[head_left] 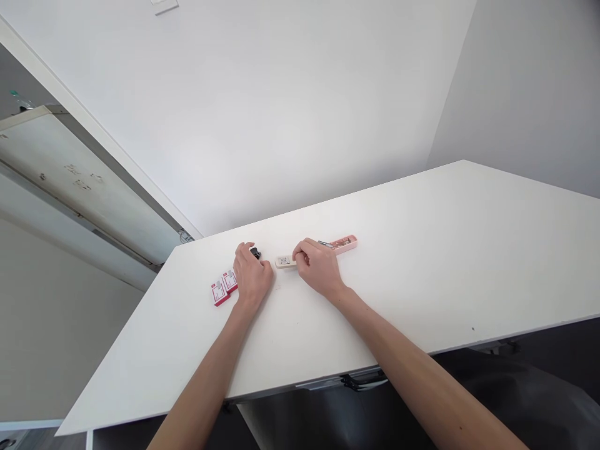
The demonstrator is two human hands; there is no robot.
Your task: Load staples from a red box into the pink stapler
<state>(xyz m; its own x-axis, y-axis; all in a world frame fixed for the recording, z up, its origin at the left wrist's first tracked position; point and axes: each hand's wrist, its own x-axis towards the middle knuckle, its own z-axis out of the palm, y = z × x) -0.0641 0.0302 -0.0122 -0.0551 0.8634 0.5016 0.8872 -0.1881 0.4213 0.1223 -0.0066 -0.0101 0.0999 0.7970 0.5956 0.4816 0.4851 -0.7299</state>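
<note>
My left hand (253, 275) is curled at the left of the table, with a small black clip (255, 253) showing between its fingers and thumb. Beside its wrist side lie two red-and-white boxes (224, 287), partly covered by the hand, each with a small grey patch on top. My right hand (319, 265) has its fingers pinched on the right end of a narrow cream lid (284, 261) with a dark drawing on it. Just beyond that hand lies an open pink case (345, 244) holding small metallic pieces, its near end hidden by the knuckles.
The white table (422, 262) has an angled far edge against a pale wall (300, 112). At left, a worn white panel (79, 169) stands past the table's edge. A dark seat (525, 394) is below the front edge at right.
</note>
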